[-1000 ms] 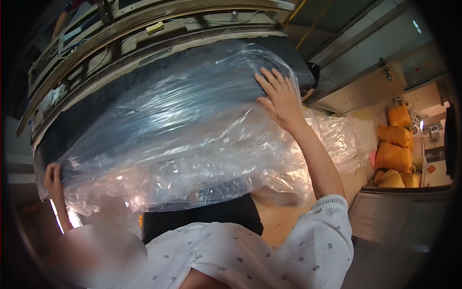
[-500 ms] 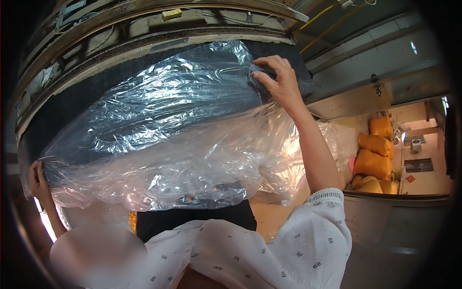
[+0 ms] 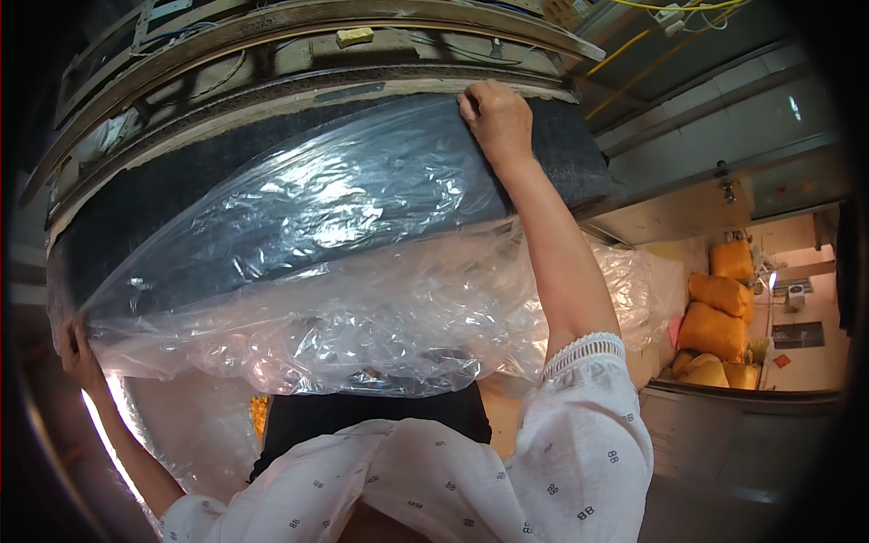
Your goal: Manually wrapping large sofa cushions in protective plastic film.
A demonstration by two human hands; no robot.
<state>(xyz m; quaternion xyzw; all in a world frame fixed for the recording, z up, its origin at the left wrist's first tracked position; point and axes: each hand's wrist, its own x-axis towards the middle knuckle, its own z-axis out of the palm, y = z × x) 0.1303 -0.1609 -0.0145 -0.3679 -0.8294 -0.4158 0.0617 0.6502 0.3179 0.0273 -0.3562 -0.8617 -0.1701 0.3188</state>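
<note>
A wide sheet of clear plastic film (image 3: 299, 208) lies over a dark work surface (image 3: 172, 195), its near part crumpled and hanging over the front edge. My right hand (image 3: 500, 118) is closed on the film's far right corner, close to the back of the surface. Out at the left end, my left hand (image 3: 80, 348) pinches the film's near left corner. Between the two hands the film's far edge runs in a taut slanting line. More film trails off to the right, behind my right forearm.
Along the back runs a wooden rail (image 3: 344, 20) with cables and a small yellow block (image 3: 354, 37) by it. Stuffed orange sacks (image 3: 713, 330) are piled at the far right, beyond a metal ledge (image 3: 742, 395). Yellow cables (image 3: 625, 56) hang at the upper right.
My right hand has moved away from me toward the back, closing its fingers on the film. The film's far part is now tauter and smoother. My left hand stays at the left corner.
</note>
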